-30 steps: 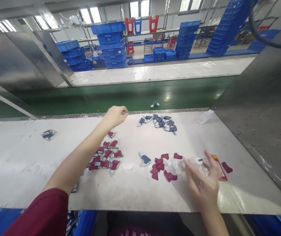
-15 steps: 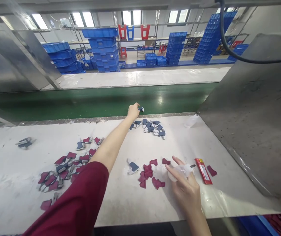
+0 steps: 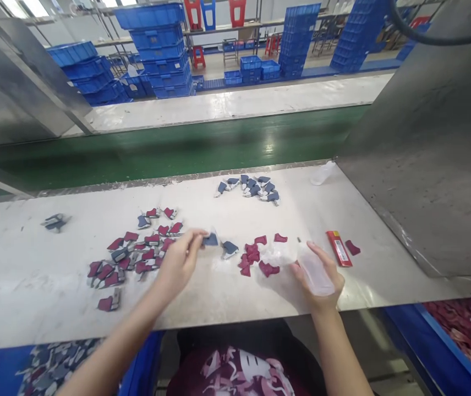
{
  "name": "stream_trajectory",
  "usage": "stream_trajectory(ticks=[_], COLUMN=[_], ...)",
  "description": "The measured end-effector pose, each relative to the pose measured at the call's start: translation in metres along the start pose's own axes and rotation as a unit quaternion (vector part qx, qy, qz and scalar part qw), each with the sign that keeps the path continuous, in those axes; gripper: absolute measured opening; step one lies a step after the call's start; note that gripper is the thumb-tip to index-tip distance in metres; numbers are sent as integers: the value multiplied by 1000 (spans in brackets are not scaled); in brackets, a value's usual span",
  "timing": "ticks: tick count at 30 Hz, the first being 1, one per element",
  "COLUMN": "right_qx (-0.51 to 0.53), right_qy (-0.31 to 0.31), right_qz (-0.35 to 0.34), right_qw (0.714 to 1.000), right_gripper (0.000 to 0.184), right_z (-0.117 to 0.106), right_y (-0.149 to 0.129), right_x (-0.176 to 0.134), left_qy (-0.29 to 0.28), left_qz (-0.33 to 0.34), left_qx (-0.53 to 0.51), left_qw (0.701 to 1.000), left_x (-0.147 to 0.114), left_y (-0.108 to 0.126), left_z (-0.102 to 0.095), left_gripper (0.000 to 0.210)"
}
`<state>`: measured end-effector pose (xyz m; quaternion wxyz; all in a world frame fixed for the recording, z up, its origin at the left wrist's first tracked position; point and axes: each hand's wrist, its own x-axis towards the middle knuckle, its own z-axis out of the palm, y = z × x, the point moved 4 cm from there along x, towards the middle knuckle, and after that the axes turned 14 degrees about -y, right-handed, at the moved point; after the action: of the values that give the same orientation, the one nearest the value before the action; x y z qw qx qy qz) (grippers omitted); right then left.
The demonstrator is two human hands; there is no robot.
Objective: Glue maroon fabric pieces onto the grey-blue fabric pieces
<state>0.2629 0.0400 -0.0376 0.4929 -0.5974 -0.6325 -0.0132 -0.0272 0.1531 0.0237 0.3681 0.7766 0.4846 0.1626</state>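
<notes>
My left hand [image 3: 182, 258] pinches a small blue-grey piece [image 3: 211, 240] by its left end, over the near middle of the white table. Just right of that piece lies another blue-and-white piece [image 3: 230, 249] on the tabletop. My right hand [image 3: 322, 275] is wrapped round a translucent squeeze bottle [image 3: 317, 272], its dark tip pointing up and left. Several flat maroon pieces [image 3: 252, 254] lie loose between the two hands. Left of my left hand spreads a pile of maroon-and-grey pieces [image 3: 148, 254]. Farther back sits a cluster of blue-grey pieces [image 3: 253, 188].
A red packet [image 3: 339, 248] lies right of my right hand. A clear plastic cup-like item [image 3: 323, 173] is near the metal panel [image 3: 421, 165]. Blue bins [image 3: 454, 341] of pieces stand below the table's front edge. Beyond the table runs a green belt [image 3: 219, 146].
My left hand has come back from the green belt to the near table with a blue-grey piece. My right hand has turned the bottle more upright. The view has tilted down.
</notes>
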Motion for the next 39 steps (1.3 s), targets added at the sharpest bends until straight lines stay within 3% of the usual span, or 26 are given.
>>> stream_trajectory(ticks=[4,7,9,14,20,23,39], right_qx=[46,104,128,156,121,109,90], right_qy=[51,42,7,-47,-95,-115,-119], right_qz=[74,121,114,60,-3,-35,-28], right_qw=[995,986,985,985,988,987,988], right_gripper=[41,35,29,19,18,18,15], right_z=[-7,-1,9,38,57,59,60], right_y=[4,-12,-31,-69,-83,-86,-84], right_x=[-9,-10,-9,-6,1,2,1], left_qy=[26,31,24,38,31,30,24], left_qz=[-44,-45,-32,-7,15,15,20], left_qx=[-76,-91,-88,-68,-58,-56,-43], left_qw=[996,994,995,997,998,998,999], left_x=[-46,-54,-53,-51,-50,-50,-50], left_y=[-17,-24,-27,-30,-29,-30,-29], left_z=[47,67,72,73,74,74,75], left_gripper=[30,22,18,12,10,11,11])
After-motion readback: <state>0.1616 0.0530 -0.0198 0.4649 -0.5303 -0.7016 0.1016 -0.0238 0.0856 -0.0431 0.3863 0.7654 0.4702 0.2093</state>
